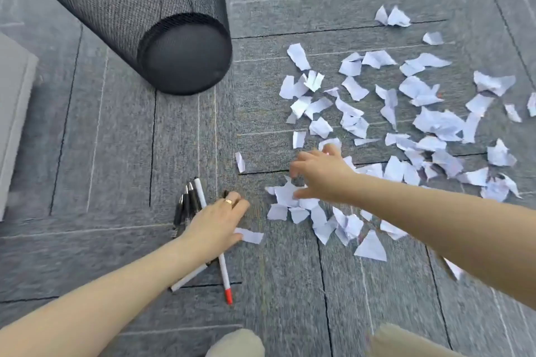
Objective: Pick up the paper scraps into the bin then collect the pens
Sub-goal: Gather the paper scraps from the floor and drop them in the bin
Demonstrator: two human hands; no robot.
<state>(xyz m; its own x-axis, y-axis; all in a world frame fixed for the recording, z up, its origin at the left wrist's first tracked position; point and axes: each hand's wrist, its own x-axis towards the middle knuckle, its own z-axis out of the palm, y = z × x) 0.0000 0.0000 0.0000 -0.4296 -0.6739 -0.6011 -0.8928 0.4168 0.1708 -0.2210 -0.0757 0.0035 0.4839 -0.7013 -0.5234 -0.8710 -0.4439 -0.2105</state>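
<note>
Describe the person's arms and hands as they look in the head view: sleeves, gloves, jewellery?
Both arms are bare from the frame edge to the wrist: no sleeves, gloves, watch or wristband visible. The left hand wears a gold-coloured ring on one finger. The right hand shows no ring or other jewellery, though it is slightly motion-blurred. Nails look short and unpainted where visible.

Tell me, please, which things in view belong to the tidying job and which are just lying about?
Belong to the job:
paper scraps on the carpet
black mesh bin
pens under the left hand

Just lying about:
grey block at the left edge
carpet tiles
</note>
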